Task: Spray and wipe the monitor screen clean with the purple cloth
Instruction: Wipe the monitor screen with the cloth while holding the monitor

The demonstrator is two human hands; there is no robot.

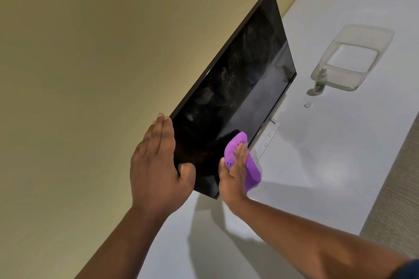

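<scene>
A black monitor (238, 79) stands on the white table with smears and spray marks across its dark screen. My left hand (156, 165) grips the monitor's near edge, fingers straight behind it and thumb on the front. My right hand (234, 173) presses the purple cloth (244, 161) flat against the screen's lower near corner, fingers extended. A small spray bottle (320, 81) stands upright on the table beyond the monitor, with its clear cap (308, 104) lying off beside it.
A clear plastic tub (353, 56) sits on the white table (328, 165) behind the spray bottle. The monitor's silver stand base (268, 137) shows under the screen. A beige wall (90, 75) runs along the left; the table's edge drops off at right.
</scene>
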